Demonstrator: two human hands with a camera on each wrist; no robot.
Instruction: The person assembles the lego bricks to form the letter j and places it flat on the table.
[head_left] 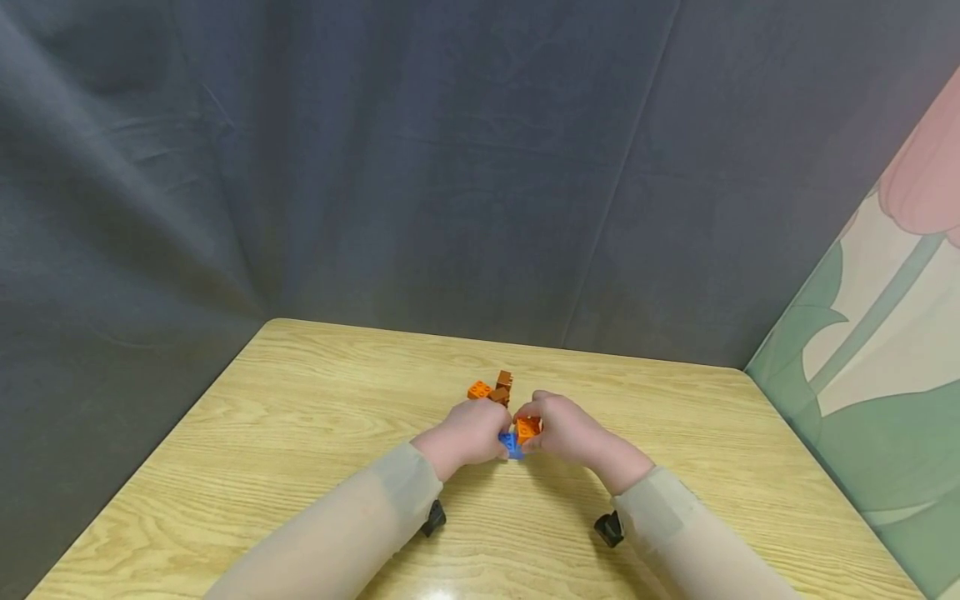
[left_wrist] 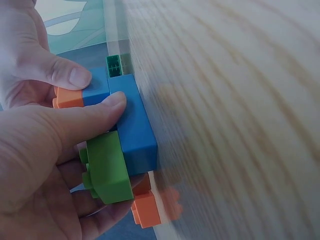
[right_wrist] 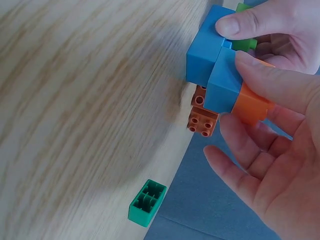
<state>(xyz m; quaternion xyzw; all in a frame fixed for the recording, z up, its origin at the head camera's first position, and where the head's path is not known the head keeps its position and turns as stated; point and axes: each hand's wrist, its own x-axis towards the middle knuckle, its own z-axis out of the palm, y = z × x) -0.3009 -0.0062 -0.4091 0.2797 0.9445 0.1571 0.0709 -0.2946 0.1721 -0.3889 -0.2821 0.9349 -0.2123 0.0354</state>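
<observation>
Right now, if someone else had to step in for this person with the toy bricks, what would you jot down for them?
Left hand: grips the brick cluster of blue, green and orange bricks.
Right hand: grips the same cluster on its blue and orange end.
Loose on the table: orange and brown bricks beyond the hands, one dark green brick.
Done: several bricks joined. Left: the loose ones are unattached.

Two hands (head_left: pixel 517 433) hold one block cluster (head_left: pixel 519 437); three loose bricks (head_left: pixel 491 389) lie behind.
</observation>
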